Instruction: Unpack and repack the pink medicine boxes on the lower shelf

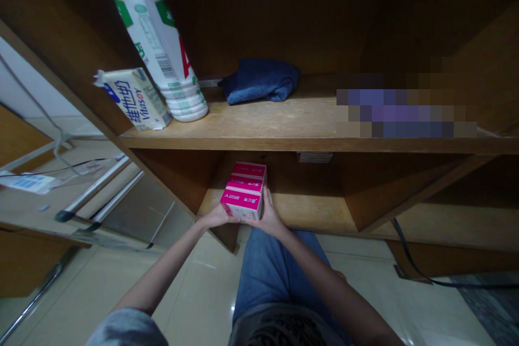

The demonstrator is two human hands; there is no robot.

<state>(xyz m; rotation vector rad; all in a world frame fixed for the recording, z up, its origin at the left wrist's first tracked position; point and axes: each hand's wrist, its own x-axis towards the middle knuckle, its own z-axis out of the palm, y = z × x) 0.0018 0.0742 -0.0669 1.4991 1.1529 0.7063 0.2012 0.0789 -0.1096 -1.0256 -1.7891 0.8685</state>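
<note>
Three pink-and-white boxes (244, 190), packed in a row as one block, sit at the left of the lower shelf compartment. Against the near left corner of the block is my left hand (219, 217), its fingers partly hidden. My right hand (269, 217) grips the right side, thumb and fingers along the box wall. The hands hold the block between them; whether its underside rests on the shelf board I cannot tell.
On the upper shelf (259, 143) stand a tall white bottle (162, 54) and a Vitasoy drink carton (135, 100), with a folded blue cloth (263, 81) behind. A divider (405, 189) bounds the compartment's right. Metal folding-ladder rails (101, 189) lean left; a black cable (409, 254) hangs right.
</note>
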